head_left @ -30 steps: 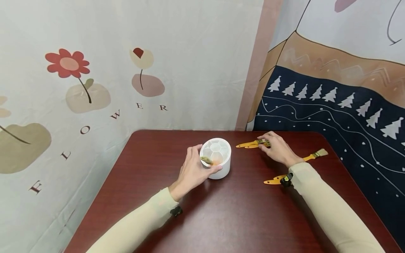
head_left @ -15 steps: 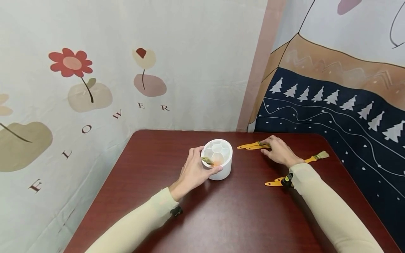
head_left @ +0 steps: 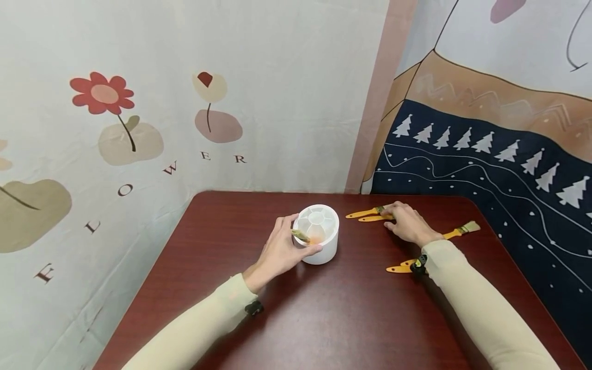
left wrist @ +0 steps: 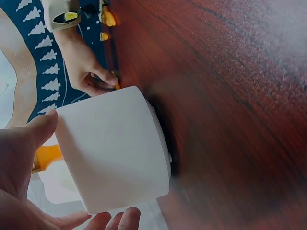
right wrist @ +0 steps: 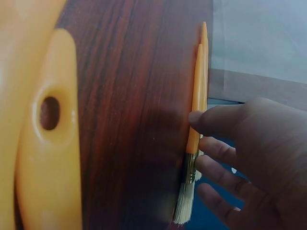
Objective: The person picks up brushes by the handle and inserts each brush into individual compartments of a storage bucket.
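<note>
My left hand (head_left: 279, 253) grips a white round holder (head_left: 326, 252) by its side, thumb at the near rim and fingers around the far-left side. Its top faces me, with several compartments inside. One paintbrush (head_left: 300, 235) is in it, pale bristles sticking out past the rim near my thumb. At the back right, my right hand (head_left: 408, 222) pinches the yellow handle of a paintbrush (right wrist: 195, 129) between thumb and fingers, low over the table. Just behind lies a second yellow paintbrush (head_left: 362, 213); my fingers partly cover its bristle end in the right wrist view.
Another paintbrush (head_left: 462, 229) lies right of my right wrist. Two more yellow handles (head_left: 400, 269) show under the right cuff, bristles hidden by the sleeve. The dark red table (head_left: 333, 318) ends at a printed cloth (head_left: 287, 103) behind and on the right.
My right hand has shifted slightly toward me, and the pinched paintbrush has come a little apart from the one behind it. The left hand and holder stay almost in place.
</note>
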